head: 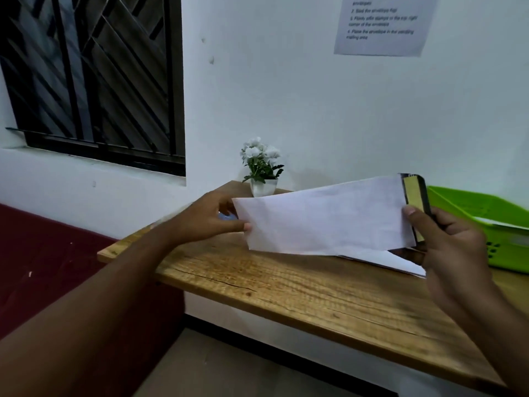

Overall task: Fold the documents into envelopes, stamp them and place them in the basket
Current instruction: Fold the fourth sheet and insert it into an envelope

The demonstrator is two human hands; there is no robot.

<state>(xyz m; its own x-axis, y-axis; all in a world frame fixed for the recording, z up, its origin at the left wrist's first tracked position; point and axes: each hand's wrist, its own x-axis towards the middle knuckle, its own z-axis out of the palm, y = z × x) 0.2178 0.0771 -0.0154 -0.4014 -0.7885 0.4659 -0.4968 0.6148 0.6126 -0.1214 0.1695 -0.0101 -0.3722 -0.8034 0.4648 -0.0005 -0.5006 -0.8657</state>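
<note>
envelope (326, 219): white paper, long rectangle, held tilted above the tabletop (286, 287) | flap (413, 196) open at right end, yellow strip, dark lining | left hand (211, 216) pinches left short edge | right hand (449, 245) grips right end, thumb on face | tabletop: grained wood, cracked | flat white sheets (395, 260) lie beneath | basket (472, 200): green perforated plastic, far right

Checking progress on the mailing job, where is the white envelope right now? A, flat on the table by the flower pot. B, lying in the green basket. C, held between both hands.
C: the left hand pinches one end of the envelope and the right hand grips its flap end, outside the green basket.
</note>
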